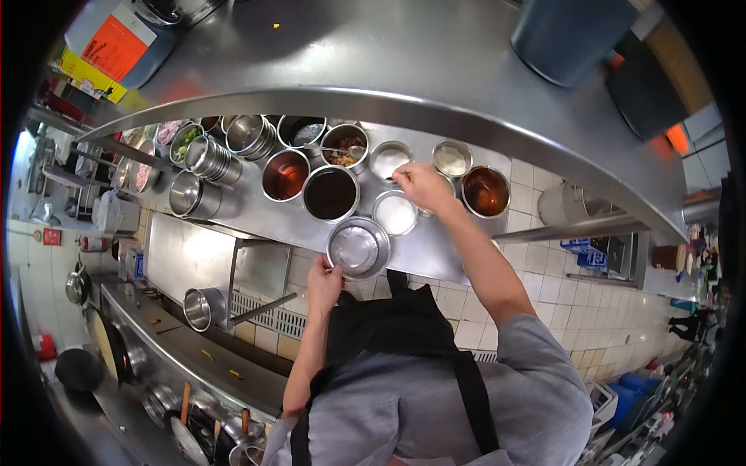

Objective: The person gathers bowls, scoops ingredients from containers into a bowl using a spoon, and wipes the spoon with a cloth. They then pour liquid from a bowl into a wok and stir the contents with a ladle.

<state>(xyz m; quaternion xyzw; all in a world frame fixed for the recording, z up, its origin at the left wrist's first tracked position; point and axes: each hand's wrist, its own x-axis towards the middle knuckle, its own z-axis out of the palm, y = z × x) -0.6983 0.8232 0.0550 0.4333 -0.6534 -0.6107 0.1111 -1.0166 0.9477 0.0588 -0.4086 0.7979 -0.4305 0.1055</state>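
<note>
My left hand (323,283) grips the near-left rim of a round steel bowl (358,247), which is held at the front edge of the steel counter. No food can be made out inside the bowl. My right hand (422,187) is closed, fingertips down at the near rim of a steel pot of white powder (389,161). Something small and dark shows at those fingertips, too small to name. Beside this hand stand another pot of white contents (395,213) and a pot of pale contents (451,158). A further pot is partly hidden under my wrist.
Pots of dark liquid (331,193), reddish liquid (286,175) and brown sauce (486,192) stand on the counter (435,260). Stacked steel pots (214,161) are at left. A steel shelf (350,62) overhangs the back. Behind me is a stove line with pans (105,346).
</note>
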